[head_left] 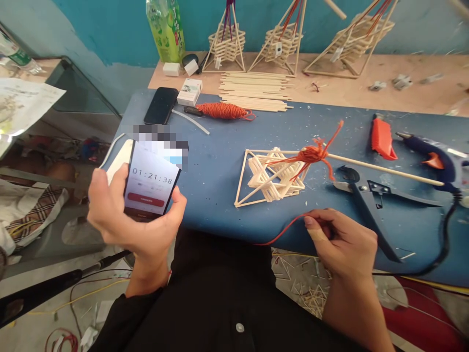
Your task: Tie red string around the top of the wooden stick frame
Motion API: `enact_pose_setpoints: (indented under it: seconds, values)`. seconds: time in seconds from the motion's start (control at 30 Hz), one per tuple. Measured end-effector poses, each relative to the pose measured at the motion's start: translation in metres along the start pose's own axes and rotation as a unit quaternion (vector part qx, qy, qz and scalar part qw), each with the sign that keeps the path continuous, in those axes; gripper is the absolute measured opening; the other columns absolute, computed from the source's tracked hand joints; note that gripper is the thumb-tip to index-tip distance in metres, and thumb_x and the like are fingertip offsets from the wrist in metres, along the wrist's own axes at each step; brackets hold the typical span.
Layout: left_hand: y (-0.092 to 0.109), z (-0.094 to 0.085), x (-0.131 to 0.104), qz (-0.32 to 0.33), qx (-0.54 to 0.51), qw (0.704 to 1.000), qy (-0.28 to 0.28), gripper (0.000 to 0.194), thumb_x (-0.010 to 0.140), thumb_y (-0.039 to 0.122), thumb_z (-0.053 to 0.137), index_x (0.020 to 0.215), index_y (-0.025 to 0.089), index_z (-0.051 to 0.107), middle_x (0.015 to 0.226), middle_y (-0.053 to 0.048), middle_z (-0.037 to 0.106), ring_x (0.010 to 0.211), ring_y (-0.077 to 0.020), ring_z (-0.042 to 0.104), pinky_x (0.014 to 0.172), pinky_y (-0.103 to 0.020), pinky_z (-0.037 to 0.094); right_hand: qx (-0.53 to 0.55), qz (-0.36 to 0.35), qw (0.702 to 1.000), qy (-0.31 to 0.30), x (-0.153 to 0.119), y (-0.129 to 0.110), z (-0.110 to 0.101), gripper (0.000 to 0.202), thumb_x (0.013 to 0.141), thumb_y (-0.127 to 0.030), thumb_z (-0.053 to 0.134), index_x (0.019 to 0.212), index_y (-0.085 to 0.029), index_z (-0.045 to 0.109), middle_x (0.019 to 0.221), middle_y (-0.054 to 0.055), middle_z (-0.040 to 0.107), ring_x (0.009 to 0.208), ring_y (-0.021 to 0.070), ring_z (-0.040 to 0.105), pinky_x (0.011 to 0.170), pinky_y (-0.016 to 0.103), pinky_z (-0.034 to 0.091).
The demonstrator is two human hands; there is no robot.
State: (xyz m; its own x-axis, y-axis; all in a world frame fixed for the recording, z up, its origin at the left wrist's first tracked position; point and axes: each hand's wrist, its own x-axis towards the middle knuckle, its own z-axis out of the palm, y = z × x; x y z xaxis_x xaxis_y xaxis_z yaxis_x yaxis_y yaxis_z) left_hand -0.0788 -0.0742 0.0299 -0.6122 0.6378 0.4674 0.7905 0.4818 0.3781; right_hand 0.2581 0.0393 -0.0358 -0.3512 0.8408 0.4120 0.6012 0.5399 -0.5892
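My left hand (137, 220) holds a phone (146, 186) upright over the left part of the blue table, its lit screen showing 01:21:38. My right hand (340, 239) is closed, with an orange string (282, 233) pinched between thumb and forefinger near the table's front edge. The string trails off to the left over the edge. Beyond the hands, a small frame of wooden sticks (271, 181) lies on its side on the table, with an orange knot (313, 153) round its tip and a long stick (384, 168) running right from there.
Cutters (373, 193), a red-orange tool (381, 139) and a glue gun (432, 151) lie at the right. Wound orange string (223, 110), a dark phone (160, 106), a small box (189, 92) and loose sticks (254, 91) lie behind. Finished stick frames (227, 46) and a bottle (166, 32) stand at the wall.
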Motion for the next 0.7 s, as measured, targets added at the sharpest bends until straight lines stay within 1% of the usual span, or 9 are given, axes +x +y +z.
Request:
enact_pose_setpoints:
  seconds: [0.07,0.1,0.13,0.27,0.47,0.53,0.6,0.63,0.7]
  values:
    - [0.0,0.009,0.009,0.006,0.031,0.997,0.064,0.112,0.079,0.039,0.084,0.169,0.02,0.019,0.156,-0.021,0.063,0.147,-0.0452,0.06,0.128,-0.065,0.043,0.001,0.001,1.0,0.001,0.0,0.0,0.001,0.009,0.1,-0.025,0.074,0.092,-0.024,0.076,0.062,-0.005,0.054,0.051,0.0107,0.046,0.053,0.03,0.037]
    - [-0.001,0.016,0.013,0.002,0.037,0.997,0.062,0.107,0.079,0.04,0.083,0.167,0.02,0.025,0.148,-0.018,0.071,0.137,-0.0434,0.068,0.124,-0.064,0.047,0.001,0.001,1.0,0.001,0.0,0.0,0.001,0.009,0.1,-0.025,0.074,0.092,-0.024,0.076,0.062,-0.005,0.055,0.052,0.0108,0.046,0.053,0.03,0.038]
    - [-0.001,0.023,0.018,-0.013,0.039,0.998,0.045,0.105,0.079,0.04,0.082,0.167,0.018,0.029,0.142,-0.017,0.075,0.131,-0.0427,0.071,0.121,-0.063,0.048,0.001,0.001,1.0,0.001,0.0,0.0,0.002,0.008,0.1,-0.024,0.074,0.092,-0.024,0.075,0.062,-0.005,0.055,0.052,0.0109,0.047,0.053,0.03,0.038]
    - [-0.005,0.043,0.031,-0.071,0.03,0.997,-0.025,0.105,0.075,0.038,0.082,0.167,0.015,0.037,0.133,-0.017,0.08,0.125,-0.0439,0.073,0.117,-0.064,0.047,-0.001,-0.01,1.0,0.002,0.001,-0.001,0.002,0.008,0.099,-0.022,0.074,0.091,-0.024,0.075,0.063,-0.005,0.056,0.051,0.0104,0.046,0.053,0.03,0.039]
    - [-0.005,0.04,0.041,-0.069,0.064,0.99,-0.105,0.102,0.077,0.041,0.082,0.168,0.017,0.044,0.128,-0.019,0.081,0.117,-0.0479,0.075,0.11,-0.065,0.053,-0.014,-0.019,1.0,0.0,0.0,-0.004,0.002,0.009,0.099,-0.023,0.073,0.091,-0.023,0.075,0.065,-0.005,0.059,0.052,0.0108,0.049,0.054,0.03,0.041]
    - [-0.006,0.04,0.044,-0.058,0.083,0.989,-0.108,0.102,0.077,0.041,0.083,0.168,0.017,0.045,0.128,-0.02,0.081,0.116,-0.0488,0.075,0.108,-0.065,0.055,-0.012,-0.029,0.999,0.005,0.0,-0.004,0.003,0.009,0.099,-0.022,0.073,0.09,-0.024,0.074,0.065,-0.005,0.059,0.052,0.0105,0.049,0.054,0.029,0.041]
    - [-0.005,0.04,0.044,-0.031,0.077,0.993,-0.082,0.097,0.078,0.038,0.084,0.165,0.016,0.05,0.132,-0.021,0.08,0.119,-0.0488,0.074,0.108,-0.065,0.055,-0.006,-0.04,0.999,0.01,0.001,-0.003,0.004,0.008,0.099,-0.021,0.073,0.091,-0.023,0.074,0.066,-0.005,0.059,0.052,0.0103,0.049,0.054,0.028,0.042]
    - [-0.004,0.04,0.041,-0.004,0.056,0.997,-0.06,0.09,0.079,0.035,0.084,0.162,0.015,0.054,0.134,-0.022,0.079,0.122,-0.0478,0.073,0.109,-0.064,0.056,-0.002,-0.044,0.999,0.011,0.002,-0.004,0.004,0.009,0.099,-0.02,0.073,0.091,-0.023,0.074,0.066,-0.005,0.059,0.052,0.0102,0.049,0.053,0.028,0.042]
    - [0.005,0.035,0.031,0.079,-0.037,0.996,-0.02,0.066,0.085,0.03,0.08,0.148,0.016,0.066,0.133,-0.019,0.08,0.122,-0.0415,0.075,0.11,-0.058,0.059,0.01,-0.052,0.999,0.006,0.005,-0.008,0.002,0.009,0.098,-0.019,0.073,0.091,-0.023,0.074,0.065,-0.005,0.061,0.051,0.0101,0.052,0.052,0.027,0.043]
